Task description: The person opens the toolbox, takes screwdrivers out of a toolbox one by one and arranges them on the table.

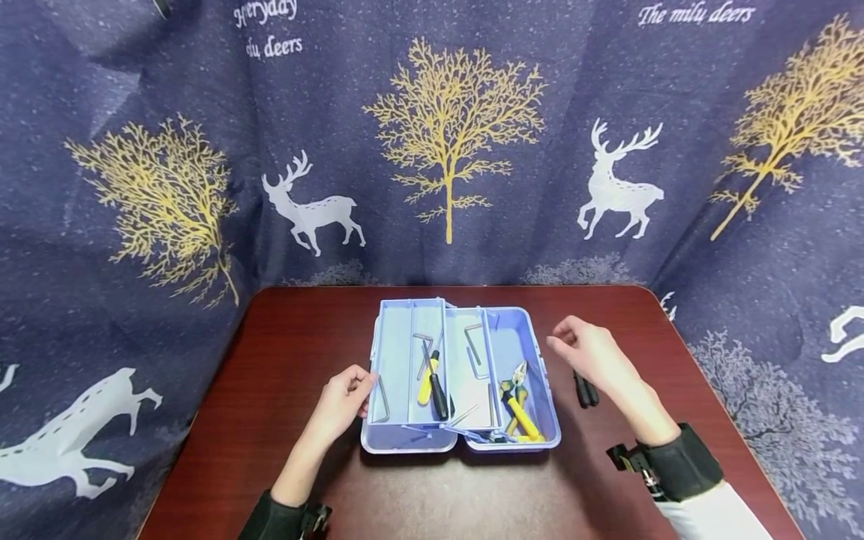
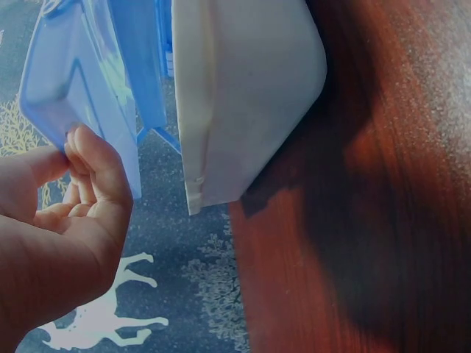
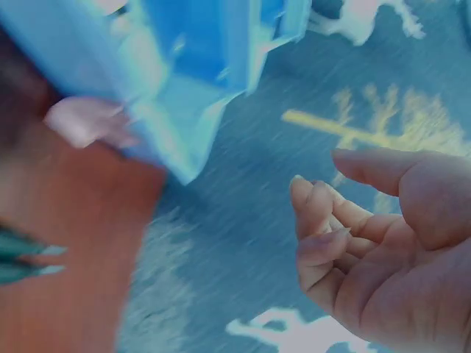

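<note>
A light-blue cantilever toolbox [image 1: 553,435] stands unfolded on the table. My left hand [image 1: 346,397] pinches the outer edge of its left upper tray [image 1: 394,337] between thumb and fingers; the left wrist view shows the fingertips at that tray's [image 2: 96,88] edge. To the right of the box, my right hand [image 1: 594,356] is raised in the air with loosely bent fingers and holds nothing. Hex keys [image 1: 383,397] lie in the trays, along with a yellow screwdriver [image 1: 428,379] and a black-handled screwdriver [image 1: 439,396]. Pliers [image 1: 514,386] with dark and yellow handles lie in the right lower compartment.
On the table [image 1: 290,322], a black-handled tool [image 1: 586,390] lies right of the box, partly hidden beneath my right forearm. A yellow-handled tool [image 1: 525,418] lies beside the pliers. Behind the table hangs a dark blue curtain [image 1: 324,135] with deer and trees.
</note>
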`<state>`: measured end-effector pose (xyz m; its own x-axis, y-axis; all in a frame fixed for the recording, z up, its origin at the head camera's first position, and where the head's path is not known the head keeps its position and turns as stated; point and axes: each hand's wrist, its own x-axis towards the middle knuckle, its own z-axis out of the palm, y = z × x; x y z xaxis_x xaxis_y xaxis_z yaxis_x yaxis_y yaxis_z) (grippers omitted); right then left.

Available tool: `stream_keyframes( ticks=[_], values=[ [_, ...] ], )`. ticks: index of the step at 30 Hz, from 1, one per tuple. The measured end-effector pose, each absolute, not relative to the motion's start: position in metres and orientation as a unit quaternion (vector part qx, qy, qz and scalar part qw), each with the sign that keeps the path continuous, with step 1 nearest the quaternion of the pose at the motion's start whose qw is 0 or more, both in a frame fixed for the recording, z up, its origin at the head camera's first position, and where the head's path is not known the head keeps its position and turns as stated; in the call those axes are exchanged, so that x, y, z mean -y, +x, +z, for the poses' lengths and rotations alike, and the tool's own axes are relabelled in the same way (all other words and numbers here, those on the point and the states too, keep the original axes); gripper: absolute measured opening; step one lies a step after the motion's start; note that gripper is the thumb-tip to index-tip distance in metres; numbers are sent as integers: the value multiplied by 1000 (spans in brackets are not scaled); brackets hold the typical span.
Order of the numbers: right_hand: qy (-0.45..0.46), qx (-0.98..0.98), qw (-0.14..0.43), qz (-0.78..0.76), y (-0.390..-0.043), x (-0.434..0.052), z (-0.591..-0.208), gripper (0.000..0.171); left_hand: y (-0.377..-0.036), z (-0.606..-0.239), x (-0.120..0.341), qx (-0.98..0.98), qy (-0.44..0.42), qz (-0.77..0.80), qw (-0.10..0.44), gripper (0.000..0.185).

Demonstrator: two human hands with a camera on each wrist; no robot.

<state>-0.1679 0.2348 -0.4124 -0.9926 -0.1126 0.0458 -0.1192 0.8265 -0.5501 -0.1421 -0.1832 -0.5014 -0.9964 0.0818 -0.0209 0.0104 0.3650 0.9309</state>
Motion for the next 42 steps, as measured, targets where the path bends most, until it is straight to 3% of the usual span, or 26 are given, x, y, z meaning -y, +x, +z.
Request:
stream_keyframes(
  ticks=[13,19,27,33,42],
  values=[
    [192,943,5,270,-176,-149,-380,12,-145,-501,183,-827,28,560,35,20],
    [237,937,-21,254,-172,-112,-378,18,-144,-501,185,-827,33,561,29,21],
    [262,931,-62,247,-171,-69,-395,35,-145,-499,187,-829,34,557,32,21],
    [298,930,-55,208,-169,-57,-413,26,-143,-502,185,-832,30,554,32,19],
    [287,937,-74,184,-163,-51,-421,28,-139,-501,182,-827,30,560,22,18]
  ],
)
